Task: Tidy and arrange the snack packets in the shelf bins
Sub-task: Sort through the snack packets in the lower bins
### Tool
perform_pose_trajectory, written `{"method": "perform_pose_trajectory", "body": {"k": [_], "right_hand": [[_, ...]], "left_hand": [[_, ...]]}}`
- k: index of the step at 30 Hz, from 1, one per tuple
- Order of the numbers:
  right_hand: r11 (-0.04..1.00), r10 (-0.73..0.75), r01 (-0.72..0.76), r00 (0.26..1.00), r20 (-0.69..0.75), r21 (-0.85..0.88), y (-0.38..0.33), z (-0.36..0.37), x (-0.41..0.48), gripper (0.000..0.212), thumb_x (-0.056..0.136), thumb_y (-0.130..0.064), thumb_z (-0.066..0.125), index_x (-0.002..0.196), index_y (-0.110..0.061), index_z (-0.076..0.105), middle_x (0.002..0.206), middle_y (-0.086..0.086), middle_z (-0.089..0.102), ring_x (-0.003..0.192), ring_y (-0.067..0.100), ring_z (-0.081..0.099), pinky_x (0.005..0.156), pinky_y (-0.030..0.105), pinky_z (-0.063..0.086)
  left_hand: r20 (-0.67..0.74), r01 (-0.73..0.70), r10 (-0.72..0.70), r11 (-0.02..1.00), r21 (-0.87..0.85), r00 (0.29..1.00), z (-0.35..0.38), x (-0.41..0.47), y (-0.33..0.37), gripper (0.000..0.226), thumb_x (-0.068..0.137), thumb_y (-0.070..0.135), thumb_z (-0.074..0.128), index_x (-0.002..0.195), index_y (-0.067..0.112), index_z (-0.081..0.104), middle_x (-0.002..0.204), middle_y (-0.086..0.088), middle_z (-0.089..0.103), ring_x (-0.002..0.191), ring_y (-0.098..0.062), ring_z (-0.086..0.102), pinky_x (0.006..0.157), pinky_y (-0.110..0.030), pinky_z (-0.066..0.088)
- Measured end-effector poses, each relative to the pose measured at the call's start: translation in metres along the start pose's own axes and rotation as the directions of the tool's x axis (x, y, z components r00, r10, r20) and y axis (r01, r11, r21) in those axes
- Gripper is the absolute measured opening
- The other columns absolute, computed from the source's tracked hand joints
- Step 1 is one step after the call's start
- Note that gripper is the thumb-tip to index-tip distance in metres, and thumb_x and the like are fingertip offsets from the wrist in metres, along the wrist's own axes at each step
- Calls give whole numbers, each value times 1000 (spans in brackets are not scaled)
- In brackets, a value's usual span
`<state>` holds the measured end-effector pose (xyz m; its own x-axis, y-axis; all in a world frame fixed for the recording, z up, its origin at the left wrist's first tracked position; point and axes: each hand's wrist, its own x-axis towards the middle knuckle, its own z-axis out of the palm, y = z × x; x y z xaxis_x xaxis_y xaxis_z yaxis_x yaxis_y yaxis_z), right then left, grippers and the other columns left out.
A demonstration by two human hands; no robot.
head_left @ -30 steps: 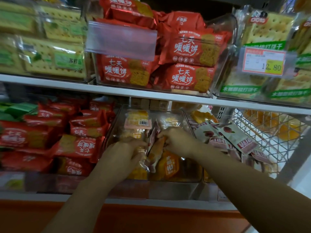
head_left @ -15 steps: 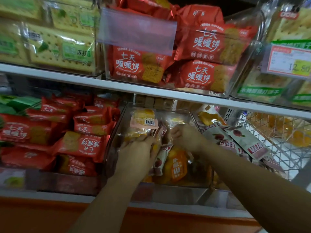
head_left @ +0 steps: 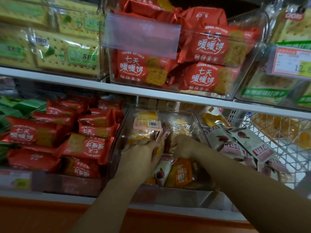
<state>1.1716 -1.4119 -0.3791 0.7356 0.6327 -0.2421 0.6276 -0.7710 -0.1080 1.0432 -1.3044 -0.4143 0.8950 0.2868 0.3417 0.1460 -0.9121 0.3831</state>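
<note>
A shop shelf unit fills the view, with a white upper shelf (head_left: 151, 91) carrying clear bins: pale green cracker packs (head_left: 67, 52) on the left, red biscuit packets (head_left: 208, 47) in the middle behind a blank plastic label holder (head_left: 141, 35), and more cracker packs behind a price tag (head_left: 291, 62) on the right. On the lower shelf, a bin of red packets (head_left: 87, 147) sits to the left, a bin of pale plum snack packets (head_left: 249, 140) to the right, and a wire basket (head_left: 289, 148) beyond that. Between them is a clear bin (head_left: 117, 148) holding mixed snack packets, both hands reaching inside it. The left hand (head_left: 143, 152) is curled closed around clear-wrapped yellow packets (head_left: 141, 137) at the bin's left side. The right hand (head_left: 183, 147) is closed on a clear wrapper (head_left: 180, 126) just beside it. Below the hands lie a plum packet (head_left: 162, 172) and an orange packet (head_left: 182, 172), touching each other.
</note>
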Motion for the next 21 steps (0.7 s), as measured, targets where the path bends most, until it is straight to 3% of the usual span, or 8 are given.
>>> {"method": "perform_pose_trajectory", "body": {"k": [5,10,13,15,18,21], "right_hand": [[998,4,-8,998,60,67,-1,1,-6,46,86,-24,62,126,-4,54,133,11,48,122,24,47,100,32,42],[993,-19,-3,983,183,118,-1,8,-3,47,84,-38,63,122,-10,58,124,7,57,112,21,54,82,27,42],[948,-58,15,990,126,318,1,10,-8,55,80,-25,69,131,-18,48,127,1,50,114,20,51,79,24,45],[874,-59,8,994,89,487,2,3,-25,48,83,-13,67,128,-19,50,119,-2,46,100,18,58,69,23,53],[833,-49,130,985,-162,538,15,-10,-60,22,87,-8,59,104,-21,63,114,-3,54,72,9,64,56,12,51],[858,94,218,824,-559,466,33,-18,-95,19,88,-13,57,95,-30,64,93,-5,65,58,-4,56,47,7,42]], "left_hand": [[-20,-20,20,1000,-4,1000,0,-1,2,27,92,34,49,118,39,55,124,15,51,114,-9,48,95,-28,32],[-23,-37,36,999,-40,999,-2,-2,-1,29,91,32,51,119,39,55,125,17,51,116,-8,47,96,-27,30],[-20,-41,40,998,-47,999,-1,0,-2,29,90,31,51,118,40,54,123,16,52,113,-8,49,94,-28,33],[-25,-42,41,998,-51,999,0,1,-3,29,90,30,50,117,39,55,121,16,54,112,-10,51,94,-29,36],[-52,-57,54,996,-63,997,1,1,-3,27,87,26,54,111,37,60,114,14,59,110,-12,52,93,-31,38],[-93,-107,102,993,-46,990,4,0,0,20,81,22,61,97,33,67,98,9,66,102,-17,56,89,-34,38]]}}
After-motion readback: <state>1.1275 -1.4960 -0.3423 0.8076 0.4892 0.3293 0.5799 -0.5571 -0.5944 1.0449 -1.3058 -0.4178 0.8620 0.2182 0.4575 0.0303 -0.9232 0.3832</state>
